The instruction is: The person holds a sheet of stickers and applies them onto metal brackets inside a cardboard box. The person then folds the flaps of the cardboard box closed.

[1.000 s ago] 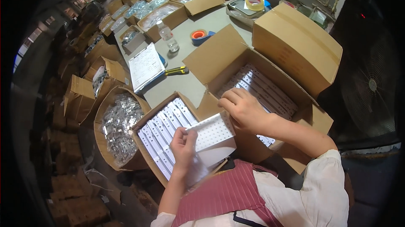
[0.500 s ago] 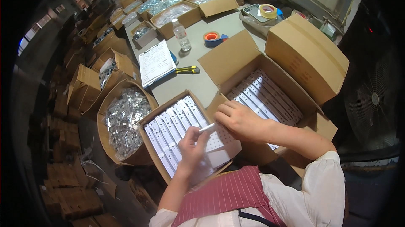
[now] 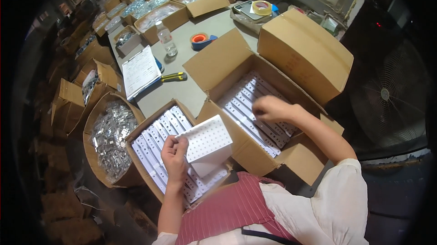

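My left hand (image 3: 175,155) pinches the left edge of a white panel (image 3: 209,140) with rows of small dots. It is tilted above an open carton (image 3: 157,189), and a plainer white face hangs below its dotted one. Rows of white pieces with dark holes (image 3: 157,142) stand packed in that carton. Over the open carton on the right (image 3: 246,138) is my right hand (image 3: 272,109), fingers curled together. What they hold, if anything, is hidden. Similar white pieces with dark holes (image 3: 255,94) fill much of this carton.
Left of the cartons is a box of small clear-bagged shiny parts (image 3: 116,140). On the table are a clipboard (image 3: 142,72), a yellow-black cutter (image 3: 174,77), a bottle (image 3: 166,40) and a tape dispenser (image 3: 202,41). A closed carton (image 3: 307,53) and a fan (image 3: 384,94) are at right.
My right hand has left the white panel and moved over the right carton. My left hand still holds the panel, whose dotted face now shows more fully. The whole view has shifted.
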The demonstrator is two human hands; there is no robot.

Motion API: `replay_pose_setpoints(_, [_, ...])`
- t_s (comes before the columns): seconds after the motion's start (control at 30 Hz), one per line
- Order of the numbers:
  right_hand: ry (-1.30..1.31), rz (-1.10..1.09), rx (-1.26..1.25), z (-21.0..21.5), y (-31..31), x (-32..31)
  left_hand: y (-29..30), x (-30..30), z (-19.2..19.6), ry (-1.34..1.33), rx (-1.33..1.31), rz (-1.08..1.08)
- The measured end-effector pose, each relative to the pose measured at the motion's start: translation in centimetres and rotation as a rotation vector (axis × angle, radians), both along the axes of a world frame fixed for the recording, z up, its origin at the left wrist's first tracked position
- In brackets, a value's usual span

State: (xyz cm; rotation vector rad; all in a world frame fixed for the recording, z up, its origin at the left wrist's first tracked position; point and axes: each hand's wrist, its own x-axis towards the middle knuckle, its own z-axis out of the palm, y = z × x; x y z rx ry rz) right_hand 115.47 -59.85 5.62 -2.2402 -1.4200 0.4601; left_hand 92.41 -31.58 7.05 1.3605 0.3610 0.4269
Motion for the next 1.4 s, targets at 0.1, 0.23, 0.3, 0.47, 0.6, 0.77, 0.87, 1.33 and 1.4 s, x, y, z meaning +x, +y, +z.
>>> replay_pose_setpoints(0.1, [0.153,-0.018,-0.133,-1.3,-1.7,-1.4,-0.1,0.0,0.1,0.015,0.000,-0.019])
replay_pose_setpoints(0.23, [0.071,-0.042,-0.103,-2.7,-2.3,-1.7,-0.6,0.1,0.0,0.036,-0.019,-0.046])
replay_pose_setpoints(0.3, [-0.061,-0.026,-0.129,-3.0,-1.7,-2.0,-0.7,0.0,-0.3,0.033,-0.021,-0.046])
replay_pose_setpoints(0.47, [-0.102,-0.078,-0.090,-2.7,-1.9,-1.0,-0.7,-0.3,-0.3,0.005,-0.007,-0.048])
replay_pose_setpoints(0.6, [0.180,-0.168,0.101,-2.0,-3.1,-0.6,-1.0,-0.4,0.1,0.027,0.003,-0.053])
replay_pose_setpoints(0.77, [-0.076,-0.036,-0.075,-2.4,-3.0,-1.9,-1.1,-0.6,-0.3,0.049,0.003,-0.139])
replay_pose_setpoints(0.87, [-0.241,-0.038,-0.159,-2.5,-2.0,-2.8,-1.9,-0.5,0.2,0.025,-0.021,-0.109])
replay_pose_setpoints(1.33, [-0.359,0.056,0.516,8.2,8.1,-8.1,-1.7,-1.0,-0.1,0.054,0.307,-0.096])
replay_pose_setpoints(1.4, [-0.325,0.139,0.490,8.2,9.7,-9.3,-1.6,-1.3,-0.2,0.076,0.352,-0.099])
